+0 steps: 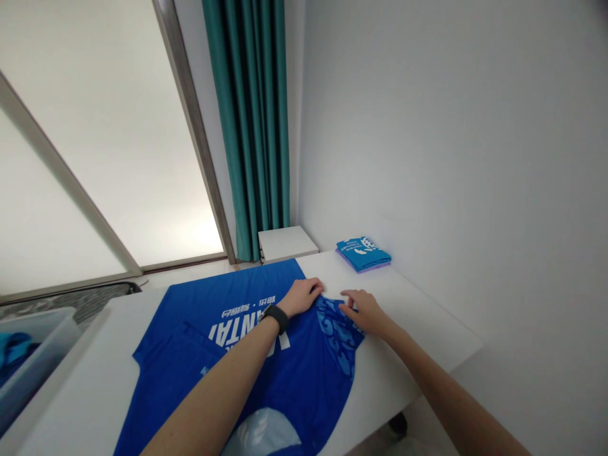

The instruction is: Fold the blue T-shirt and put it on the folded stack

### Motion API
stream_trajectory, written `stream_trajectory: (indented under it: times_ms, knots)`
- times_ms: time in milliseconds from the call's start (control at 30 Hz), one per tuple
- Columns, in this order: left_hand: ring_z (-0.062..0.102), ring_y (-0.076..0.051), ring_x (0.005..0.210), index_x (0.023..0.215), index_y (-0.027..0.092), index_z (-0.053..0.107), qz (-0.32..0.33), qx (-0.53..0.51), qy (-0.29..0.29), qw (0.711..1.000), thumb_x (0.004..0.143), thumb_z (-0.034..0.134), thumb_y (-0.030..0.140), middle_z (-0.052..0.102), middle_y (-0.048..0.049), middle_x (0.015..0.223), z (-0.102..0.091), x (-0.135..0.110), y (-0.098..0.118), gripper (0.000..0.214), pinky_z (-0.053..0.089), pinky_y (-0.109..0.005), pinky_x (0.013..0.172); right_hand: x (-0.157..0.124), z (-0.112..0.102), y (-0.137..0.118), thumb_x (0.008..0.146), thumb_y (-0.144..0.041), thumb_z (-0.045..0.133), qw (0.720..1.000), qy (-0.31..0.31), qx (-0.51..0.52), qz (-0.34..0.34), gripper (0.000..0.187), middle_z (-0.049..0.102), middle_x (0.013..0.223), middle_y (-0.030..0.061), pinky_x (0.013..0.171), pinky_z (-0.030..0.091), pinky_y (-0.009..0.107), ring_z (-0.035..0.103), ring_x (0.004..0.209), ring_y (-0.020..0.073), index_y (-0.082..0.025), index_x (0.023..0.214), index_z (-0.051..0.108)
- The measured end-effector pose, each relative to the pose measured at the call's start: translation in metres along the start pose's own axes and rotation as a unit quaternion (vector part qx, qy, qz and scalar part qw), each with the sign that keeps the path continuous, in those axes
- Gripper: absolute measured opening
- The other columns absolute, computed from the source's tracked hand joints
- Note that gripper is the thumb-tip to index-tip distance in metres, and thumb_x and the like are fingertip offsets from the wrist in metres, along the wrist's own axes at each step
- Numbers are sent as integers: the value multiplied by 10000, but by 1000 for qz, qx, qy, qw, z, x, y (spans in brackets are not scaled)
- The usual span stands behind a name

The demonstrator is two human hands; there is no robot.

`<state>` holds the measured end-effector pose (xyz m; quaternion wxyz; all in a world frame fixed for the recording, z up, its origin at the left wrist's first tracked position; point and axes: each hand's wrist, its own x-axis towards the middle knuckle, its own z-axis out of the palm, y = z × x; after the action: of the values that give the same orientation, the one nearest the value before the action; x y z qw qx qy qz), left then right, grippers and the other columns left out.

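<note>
Shirt: blue shirt (266, 354) lies spread on bench (427, 329), seemingly not yet folded | left hand (304, 296) fingers pinch its far edge | right hand (363, 311) fingers released, touching cloth | folded shirts (363, 253) done, far corner.

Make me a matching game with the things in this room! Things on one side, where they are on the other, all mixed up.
Things:
1. big blue printed T-shirt
2. small folded blue shirt
3. long teal fabric curtain
4. black wristwatch

Places:
A. hanging beside the window
B. on the left wrist
C. spread flat on the white table
D. at that table's far corner

Pairs: 1-C, 2-D, 3-A, 4-B
</note>
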<state>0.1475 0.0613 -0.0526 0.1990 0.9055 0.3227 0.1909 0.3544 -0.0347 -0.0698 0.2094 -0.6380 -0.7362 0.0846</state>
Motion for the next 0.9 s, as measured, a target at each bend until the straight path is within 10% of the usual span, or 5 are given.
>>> stream_trajectory:
  times_ms: [233, 533, 900]
  knots:
    - [648, -196, 1002, 1024, 204, 672, 32, -2, -4, 999, 872, 528, 194, 726, -32, 1049, 3, -4, 2, 210, 440, -303, 930, -14, -4, 11, 928, -166, 331, 999, 18, 23, -26, 286, 645, 969, 65, 845, 392, 353, 561, 942, 201, -207, 996, 606]
    - [626, -187, 923, 911, 191, 668, 56, -15, 12, 998, 937, 506, 250, 707, -41, 944, 10, -6, -2, 174, 439, -287, 859, -24, -2, -8, 882, -303, 542, 998, 52, 0, -30, 98, 626, 924, 49, 822, 364, 350, 544, 912, 213, -211, 850, 557]
    - [611, -195, 912, 936, 197, 643, 35, -33, 66, 997, 964, 476, 242, 700, -27, 931, 21, -13, -2, 175, 414, -313, 830, 4, 13, -12, 897, -316, 516, 989, 87, 13, 120, 170, 675, 843, 25, 806, 332, 362, 565, 869, 213, -224, 801, 623]
